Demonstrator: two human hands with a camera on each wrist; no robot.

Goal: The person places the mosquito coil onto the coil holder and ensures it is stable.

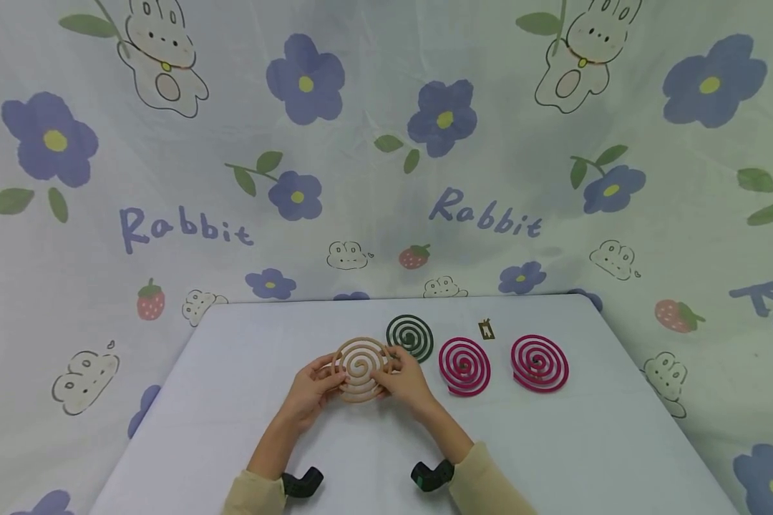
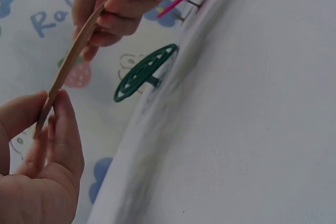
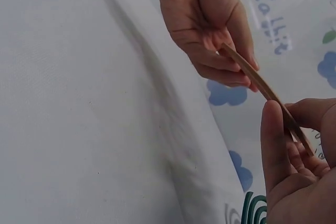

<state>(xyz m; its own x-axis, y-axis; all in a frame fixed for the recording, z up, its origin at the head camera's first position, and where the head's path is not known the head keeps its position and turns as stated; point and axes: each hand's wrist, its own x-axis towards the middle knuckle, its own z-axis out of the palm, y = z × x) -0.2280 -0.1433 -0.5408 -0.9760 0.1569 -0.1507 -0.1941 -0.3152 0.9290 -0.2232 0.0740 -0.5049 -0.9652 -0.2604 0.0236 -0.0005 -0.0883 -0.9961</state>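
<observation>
Both hands hold a tan mosquito coil (image 1: 359, 369) up over the table, its spiral face showing in the head view. My left hand (image 1: 307, 393) pinches its left edge between thumb and fingers. On the opposite edge, my right hand (image 1: 409, 383) grips it the same way. Seen edge-on in the left wrist view, the tan coil (image 2: 70, 66) is a thin, slightly bowed strip stretching between the two hands. Behind the right hand a dark green mosquito coil (image 1: 399, 320) sits raised on a small stand (image 2: 153, 81).
To the right are two magenta mosquito coils, a nearer one (image 1: 449, 366) and a farther one (image 1: 550, 366). A small brass-coloured metal piece (image 1: 486, 329) lies behind them. The white table (image 1: 605, 443) ends at a back edge before a hanging printed cloth (image 1: 373, 207).
</observation>
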